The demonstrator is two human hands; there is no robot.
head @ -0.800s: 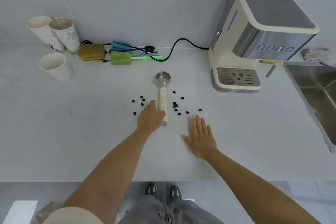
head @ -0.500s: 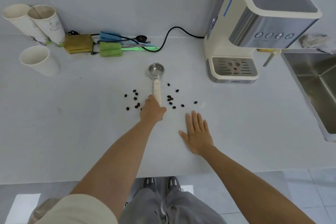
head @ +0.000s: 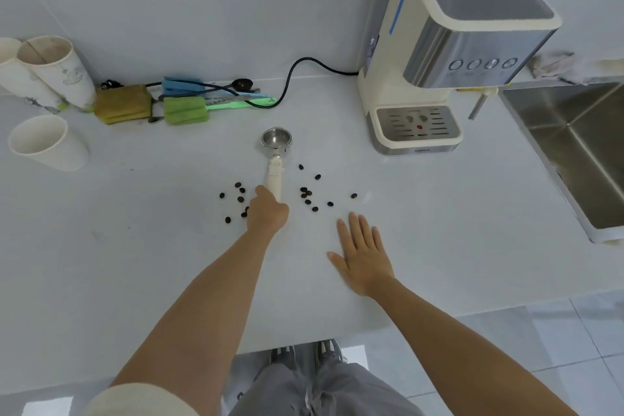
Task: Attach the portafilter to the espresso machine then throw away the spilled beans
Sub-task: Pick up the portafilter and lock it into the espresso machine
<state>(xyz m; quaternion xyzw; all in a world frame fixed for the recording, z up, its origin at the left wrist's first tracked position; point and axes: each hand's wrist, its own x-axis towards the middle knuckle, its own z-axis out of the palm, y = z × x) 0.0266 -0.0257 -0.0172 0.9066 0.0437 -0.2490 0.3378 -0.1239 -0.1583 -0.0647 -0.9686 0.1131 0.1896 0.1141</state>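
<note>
The portafilter point(head: 276, 142) lies on the white counter, its steel basket pointing away and its cream handle toward me. My left hand point(head: 268, 213) is closed around the near end of that handle. Several dark coffee beans point(head: 309, 194) are scattered on both sides of the handle. My right hand point(head: 363, 252) rests flat on the counter, fingers apart, just short of the beans on the right. The cream and steel espresso machine point(head: 452, 54) stands at the back right, with its drip tray facing me.
Three paper cups point(head: 47, 142) stand at the far left. Sponges and brushes point(head: 184, 108) lie along the back wall, crossed by the machine's black cord point(head: 290, 78). A steel sink point(head: 580, 149) is sunk into the counter at the right.
My left hand has closed tighter on the portafilter handle. The camera has moved nearer and higher. My right hand has stayed flat on the counter.
</note>
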